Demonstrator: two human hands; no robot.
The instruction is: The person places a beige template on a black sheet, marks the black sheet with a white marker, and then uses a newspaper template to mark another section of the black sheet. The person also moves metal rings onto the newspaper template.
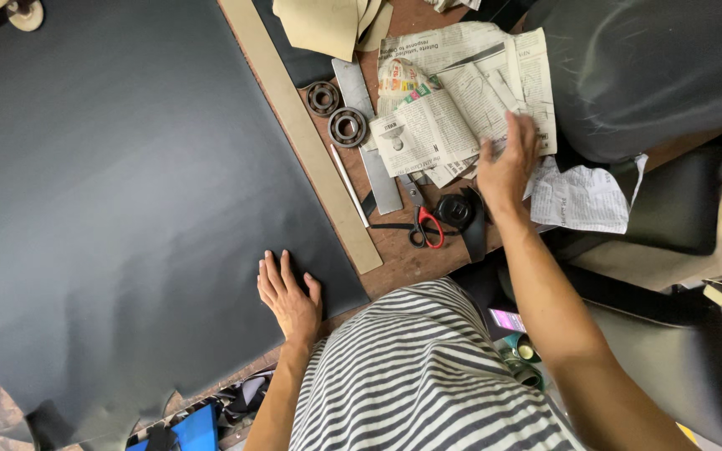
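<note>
Workbench — left hand flat on black sheet; right hand on newspaper.

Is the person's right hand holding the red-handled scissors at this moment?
No, the right hand rests on the newspaper pieces, while the scissors lie untouched below.

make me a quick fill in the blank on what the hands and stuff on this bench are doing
The left hand lies flat on the ____ sheet.
The right hand reaches into a pile of ____ pieces.
The scissors have ____ handles.
Two round metal ____ lie beside the long strip.

Missing words: black; newspaper; red; bearings
</note>
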